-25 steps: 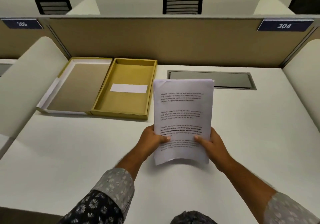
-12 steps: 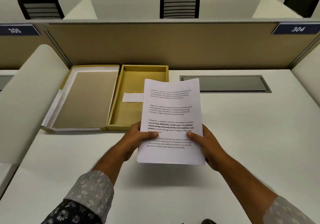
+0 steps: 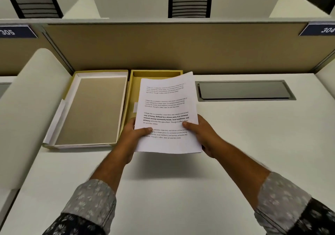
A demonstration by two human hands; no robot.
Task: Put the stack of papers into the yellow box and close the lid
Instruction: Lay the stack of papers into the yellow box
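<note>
A stack of white printed papers hangs in the air over the open yellow box, covering most of its inside. My left hand grips the stack's lower left edge, thumb on top. My right hand grips the lower right edge the same way. The stack's far end droops toward the box. The box lid lies open to the left, flat on the desk, with a white rim and a tan lining. A small white slip in the box shows at the papers' left edge.
A white desk with a grey cable hatch at the back right. A tan partition closes the back, white side dividers stand left and right. Black chairs show beyond the partition.
Both hands have carried the papers forward and to the left, from over the bare desk to over the yellow box. The view has shifted closer to the box.
</note>
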